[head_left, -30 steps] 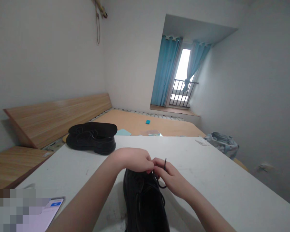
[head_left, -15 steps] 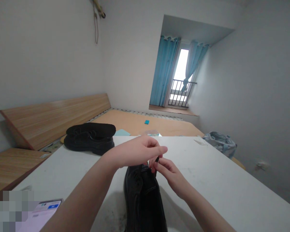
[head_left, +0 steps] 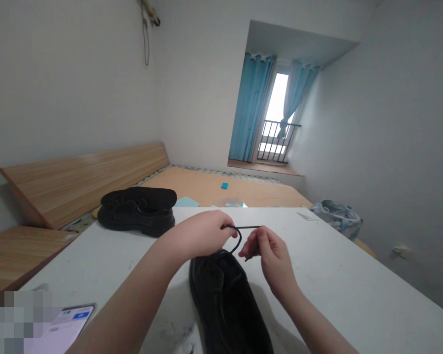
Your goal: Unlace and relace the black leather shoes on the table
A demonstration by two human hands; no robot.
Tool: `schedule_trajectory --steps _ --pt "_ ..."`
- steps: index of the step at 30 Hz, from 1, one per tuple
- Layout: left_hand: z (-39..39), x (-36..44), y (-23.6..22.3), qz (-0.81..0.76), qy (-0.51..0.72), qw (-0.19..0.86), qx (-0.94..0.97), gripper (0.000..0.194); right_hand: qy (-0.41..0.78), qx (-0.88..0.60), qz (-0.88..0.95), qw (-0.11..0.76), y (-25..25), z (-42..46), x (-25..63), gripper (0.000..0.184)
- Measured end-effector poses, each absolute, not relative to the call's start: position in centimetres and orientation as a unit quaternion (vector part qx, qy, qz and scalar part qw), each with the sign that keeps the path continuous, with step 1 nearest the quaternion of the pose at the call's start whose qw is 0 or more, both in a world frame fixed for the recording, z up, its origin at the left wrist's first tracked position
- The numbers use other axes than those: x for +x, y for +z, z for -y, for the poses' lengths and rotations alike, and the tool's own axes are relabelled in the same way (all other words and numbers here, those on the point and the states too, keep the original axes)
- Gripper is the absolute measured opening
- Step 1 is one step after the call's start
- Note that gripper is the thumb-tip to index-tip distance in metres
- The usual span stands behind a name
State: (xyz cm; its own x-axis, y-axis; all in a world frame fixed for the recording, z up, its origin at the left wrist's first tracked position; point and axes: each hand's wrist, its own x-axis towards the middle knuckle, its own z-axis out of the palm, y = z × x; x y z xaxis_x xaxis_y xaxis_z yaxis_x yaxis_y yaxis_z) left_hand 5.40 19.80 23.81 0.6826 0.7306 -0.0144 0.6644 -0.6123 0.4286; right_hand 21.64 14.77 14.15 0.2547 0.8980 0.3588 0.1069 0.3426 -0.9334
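A black leather shoe (head_left: pixel 227 300) lies on the white table (head_left: pixel 339 280) right in front of me, toe pointing away. My left hand (head_left: pixel 201 236) pinches a black shoelace (head_left: pixel 239 230) just above the shoe's front; the lace loops down to the shoe and its free end sticks out to the right. My right hand (head_left: pixel 271 253) is beside it, fingers closed on another short piece of the lace. A second black shoe (head_left: pixel 138 211) lies on its side at the table's far left.
A phone (head_left: pixel 61 327) with a lit screen lies at the near left of the table. Behind the table are a bare wooden bed frame (head_left: pixel 214 189), a bag (head_left: pixel 337 216) on the right, and blue curtains (head_left: pixel 253 115) at a balcony door.
The shoe has slid nearer to me. My left hand pulled the lace up and out into a loop, and my right hand moved slightly right and up, taking a lace end.
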Motion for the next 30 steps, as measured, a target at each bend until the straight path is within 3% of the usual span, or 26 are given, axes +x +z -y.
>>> schedule_trajectory --steps 4,10,14,20,25,28,30 --pt "-19.7 5.6 23.5 -0.380 0.072 0.205 0.899 0.029 0.345 -0.453 0.466 0.678 14.5 -15.2 22.5 0.045" --pt "-19.6 5.5 24.2 -0.400 0.136 0.210 0.882 0.039 0.388 -0.443 0.510 0.627 14.5 -15.4 22.5 0.038" --pt "-19.5 5.7 24.4 -0.356 0.194 0.326 0.854 0.054 0.439 -0.400 0.568 0.570 14.6 -14.9 21.9 0.038" --pt "-18.5 5.1 25.3 -0.267 0.281 0.436 0.812 0.055 0.486 -0.343 0.596 0.540 14.1 -14.5 21.9 0.041" --pt "-17.6 3.9 26.6 -0.036 0.190 0.553 0.810 0.074 0.467 -0.347 0.611 0.538 14.3 -14.5 21.9 0.045" --pt "-17.8 4.0 26.5 -0.091 0.159 0.528 0.829 0.086 0.418 -0.373 0.632 0.535 14.4 -14.7 21.9 0.047" --pt "-18.3 4.5 25.8 -0.227 0.137 0.408 0.874 0.080 0.357 -0.423 0.652 0.519 14.2 -15.0 22.0 0.045"
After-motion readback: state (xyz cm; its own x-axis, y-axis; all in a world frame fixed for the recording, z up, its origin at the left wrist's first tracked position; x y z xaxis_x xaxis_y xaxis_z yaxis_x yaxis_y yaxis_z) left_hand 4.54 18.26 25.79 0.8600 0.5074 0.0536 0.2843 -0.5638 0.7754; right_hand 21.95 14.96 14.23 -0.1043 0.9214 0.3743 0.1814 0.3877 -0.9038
